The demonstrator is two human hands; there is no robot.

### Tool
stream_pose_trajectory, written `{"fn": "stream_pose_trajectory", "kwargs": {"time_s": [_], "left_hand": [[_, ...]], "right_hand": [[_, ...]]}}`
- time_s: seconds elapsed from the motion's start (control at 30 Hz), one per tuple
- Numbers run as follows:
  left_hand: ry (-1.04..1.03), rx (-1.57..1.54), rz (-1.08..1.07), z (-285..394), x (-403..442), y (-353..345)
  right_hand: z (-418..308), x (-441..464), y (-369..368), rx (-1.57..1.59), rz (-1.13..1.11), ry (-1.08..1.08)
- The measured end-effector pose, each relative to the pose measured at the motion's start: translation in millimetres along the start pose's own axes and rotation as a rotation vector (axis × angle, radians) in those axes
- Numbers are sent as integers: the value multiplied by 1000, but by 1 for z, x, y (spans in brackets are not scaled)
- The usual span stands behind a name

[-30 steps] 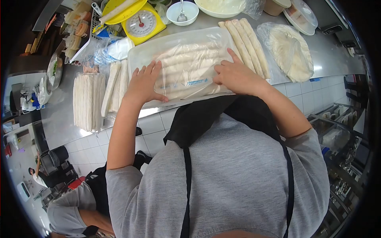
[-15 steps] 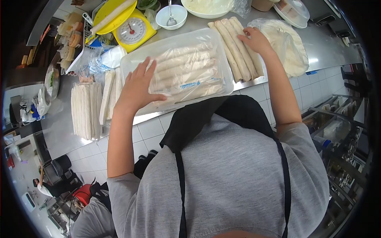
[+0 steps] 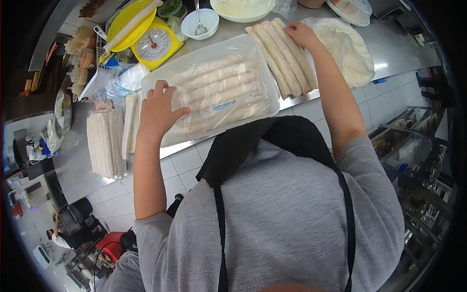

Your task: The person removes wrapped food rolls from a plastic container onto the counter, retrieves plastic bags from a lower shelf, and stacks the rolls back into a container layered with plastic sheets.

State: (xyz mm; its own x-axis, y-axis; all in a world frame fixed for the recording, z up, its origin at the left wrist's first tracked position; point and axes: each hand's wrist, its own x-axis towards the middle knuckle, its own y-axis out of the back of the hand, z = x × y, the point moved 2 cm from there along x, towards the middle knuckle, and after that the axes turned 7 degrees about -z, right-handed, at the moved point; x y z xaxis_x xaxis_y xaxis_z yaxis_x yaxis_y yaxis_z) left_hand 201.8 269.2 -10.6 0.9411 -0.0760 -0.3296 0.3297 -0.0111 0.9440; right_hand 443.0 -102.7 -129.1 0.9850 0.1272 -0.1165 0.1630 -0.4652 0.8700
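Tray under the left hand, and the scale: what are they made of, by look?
Tray: likely plastic, smooth; its rim looks frosted and see-through.
Scale: glossy yellow body, painted metal or plastic, can't tell; its dial has a clear, shiny cover, plastic or glass.

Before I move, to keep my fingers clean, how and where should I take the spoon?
Probably pinch the spoon by its upper handle, from above: it rises past the far rim of the small white bowl, while the wide end rests inside.

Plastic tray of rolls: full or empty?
Not empty: several rolls lie in the tray under clear plastic film.
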Motion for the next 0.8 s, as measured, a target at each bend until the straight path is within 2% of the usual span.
{"fn": "stream_pose_trajectory", "kwargs": {"time_s": [0.07,0.1,0.17,0.2,0.23,0.4,0.47,0.53,0.57,0.63,0.7,0.8], "left_hand": [[-2,9,1,7,-1,2],[-33,-16,70,9,-2,1],[-56,-38,138,6,-2,-7],[-83,-49,191,3,2,-19],[-111,-60,246,1,4,-27],[-48,-38,198,12,6,-23],[-19,-28,212,32,7,-10],[-268,-120,263,57,15,-4],[-263,-121,265,68,20,-5],[-509,-142,226,90,29,-9],[-540,-133,232,100,36,-15],[-573,-113,228,105,42,-16]], "right_hand": [[4,11,-8,202,-121,-90],[-1,10,-4,205,-126,-84],[-11,4,5,426,-283,-328],[-7,8,-2,597,-288,-333],[-8,8,-1,597,-295,-327],[-15,9,9,577,-393,-348],[-16,5,9,572,-334,-341],[-13,9,4,567,-275,-324],[-6,13,-2,607,-266,-330],[-5,14,-1,645,-254,-334],[-7,10,4,663,-430,-311],[-5,11,7,675,-469,-296]]}}
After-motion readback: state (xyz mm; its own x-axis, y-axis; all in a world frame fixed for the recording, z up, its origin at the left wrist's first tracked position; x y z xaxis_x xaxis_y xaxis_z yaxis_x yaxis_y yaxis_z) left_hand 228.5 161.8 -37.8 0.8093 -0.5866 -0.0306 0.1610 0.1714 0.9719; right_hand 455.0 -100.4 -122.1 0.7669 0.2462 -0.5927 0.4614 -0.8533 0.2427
